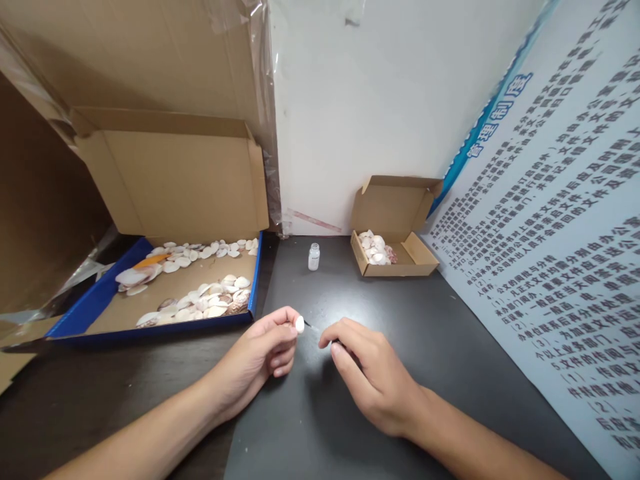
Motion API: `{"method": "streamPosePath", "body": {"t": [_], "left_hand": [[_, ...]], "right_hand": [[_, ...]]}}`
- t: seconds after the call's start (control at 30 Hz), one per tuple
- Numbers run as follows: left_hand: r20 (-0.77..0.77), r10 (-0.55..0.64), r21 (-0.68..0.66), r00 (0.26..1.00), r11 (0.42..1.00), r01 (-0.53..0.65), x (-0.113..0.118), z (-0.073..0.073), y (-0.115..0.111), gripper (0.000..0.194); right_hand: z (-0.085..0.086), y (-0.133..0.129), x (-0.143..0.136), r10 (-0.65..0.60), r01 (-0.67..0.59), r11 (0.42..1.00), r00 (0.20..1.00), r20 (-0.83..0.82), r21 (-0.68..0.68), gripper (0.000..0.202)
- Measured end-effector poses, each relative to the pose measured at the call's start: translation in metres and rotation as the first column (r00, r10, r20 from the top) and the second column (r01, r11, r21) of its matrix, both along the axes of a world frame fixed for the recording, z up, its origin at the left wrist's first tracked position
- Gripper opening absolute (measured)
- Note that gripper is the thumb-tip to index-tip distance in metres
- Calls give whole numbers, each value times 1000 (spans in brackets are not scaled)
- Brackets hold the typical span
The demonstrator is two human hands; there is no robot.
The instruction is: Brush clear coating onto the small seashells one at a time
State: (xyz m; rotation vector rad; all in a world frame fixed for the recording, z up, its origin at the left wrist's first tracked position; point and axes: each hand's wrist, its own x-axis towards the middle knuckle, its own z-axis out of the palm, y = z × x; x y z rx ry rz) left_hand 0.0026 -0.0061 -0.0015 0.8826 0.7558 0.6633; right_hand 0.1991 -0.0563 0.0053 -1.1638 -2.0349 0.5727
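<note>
My left hand (267,343) is closed, pinching a small white seashell (300,325) between thumb and fingertips. Across from it, my right hand (370,373) curls around a thin brush (311,326). The brush's dark tip points left and reaches close to the shell's right edge; whether they touch I cannot tell. Most of its handle is hidden by my fingers. Beyond both hands, a small clear bottle (313,257) with a white label stands upright on the dark table (280,427).
At left, a blue-sided cardboard box (175,329) stands open with many shells (200,303) inside. A smaller open cardboard box (400,270) at back right holds shells (375,248). A white wall (325,133) rises behind; a printed poster (550,233) borders the right side.
</note>
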Motion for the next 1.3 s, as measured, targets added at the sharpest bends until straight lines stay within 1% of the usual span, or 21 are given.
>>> {"method": "streamPosePath", "body": {"t": [0.07, 0.1, 0.2, 0.23, 0.37, 0.4, 0.5, 0.53, 0.63, 0.7, 0.83, 0.97, 1.03, 1.13, 1.3], "left_hand": [[-16, -10, 27, 1000, 1000, 11, 1, -1, 0, 13], [-23, -12, 43, 1000, 999, 13, 1, -2, 0, 13], [-42, -13, 100, 999, 995, 17, 1, -4, 0, 12], [-49, -17, 117, 999, 993, 23, 1, -5, 0, 12], [-87, -29, 166, 996, 985, 43, 1, -5, 0, 12], [-95, -31, 173, 995, 984, 47, 0, -5, -1, 12], [-103, -34, 186, 994, 981, 53, 1, -4, -1, 12], [-104, -35, 191, 994, 980, 55, 1, -4, -1, 12], [-117, -40, 201, 992, 978, 63, 1, -5, -1, 11], [-118, -44, 200, 992, 978, 68, 1, -6, -1, 12], [-103, -43, 184, 994, 981, 62, 1, -4, -1, 11], [-96, -39, 168, 995, 984, 55, 1, -2, -2, 12], [-93, -36, 159, 995, 986, 51, 1, -2, -2, 13], [-91, -36, 150, 995, 987, 50, 1, -2, -2, 12], [-100, -45, 162, 994, 985, 61, 1, -1, -1, 11]], "right_hand": [[0, 0, 0, -42, 42, 999, 999, -2, -11, 20], [0, 0, 0, -30, 30, 1000, 999, -19, 1, 20], [1, -1, 1, 64, -60, 996, 996, -62, 61, 19], [1, -1, 1, 69, -65, 996, 996, -58, 65, 19], [1, 0, 1, -38, 39, 999, 998, -40, 28, 20], [1, 0, 1, -31, 33, 999, 998, -51, 32, 20], [2, -1, 1, 55, -50, 997, 996, -77, 63, 19], [2, 0, 1, 59, -55, 997, 996, -72, 62, 19], [1, 1, 1, -23, 24, 999, 999, -49, 22, 19], [1, 1, 1, -43, 44, 999, 997, -57, 16, 19], [2, -1, 1, 48, -44, 998, 995, -85, 48, 18], [2, -5, 0, 130, -127, 991, 987, -91, 38, 19], [2, -5, 0, 148, -145, 989, 985, -85, 34, 19], [2, -4, -1, 116, -114, 993, 990, -79, 36, 19], [1, 0, -1, 11, -6, 998, 996, -94, 59, 20]]}}
